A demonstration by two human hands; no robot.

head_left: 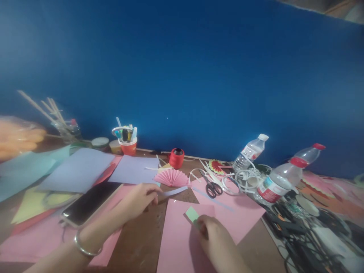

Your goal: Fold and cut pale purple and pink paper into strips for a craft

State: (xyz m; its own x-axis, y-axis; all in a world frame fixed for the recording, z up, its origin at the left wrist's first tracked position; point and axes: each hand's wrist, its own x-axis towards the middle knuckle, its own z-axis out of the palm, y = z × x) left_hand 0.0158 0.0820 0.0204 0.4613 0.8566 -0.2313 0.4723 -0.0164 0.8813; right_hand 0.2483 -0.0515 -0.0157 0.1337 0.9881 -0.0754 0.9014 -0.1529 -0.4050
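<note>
My left hand (143,200), a metal bangle (82,246) on its wrist, has its fingers curled at the near end of a narrow lavender paper strip (176,190). The fingertips seem to pinch that end. Between the fingers of my right hand (212,233) is a small light-green piece of paper (192,215), above a pink sheet (173,235). A pleated pink paper fan (172,178) lies just beyond my left hand. Black-handled scissors (212,188) rest on another pink sheet (241,223), further off to the right.
A red thread spool (176,158) and a cup of pens (128,147) stand near the blue wall. At left are a phone (91,203) and coloured sheets (76,170). Plastic bottles (280,182), white cord (247,180) and tangled black cables (307,235) crowd the right.
</note>
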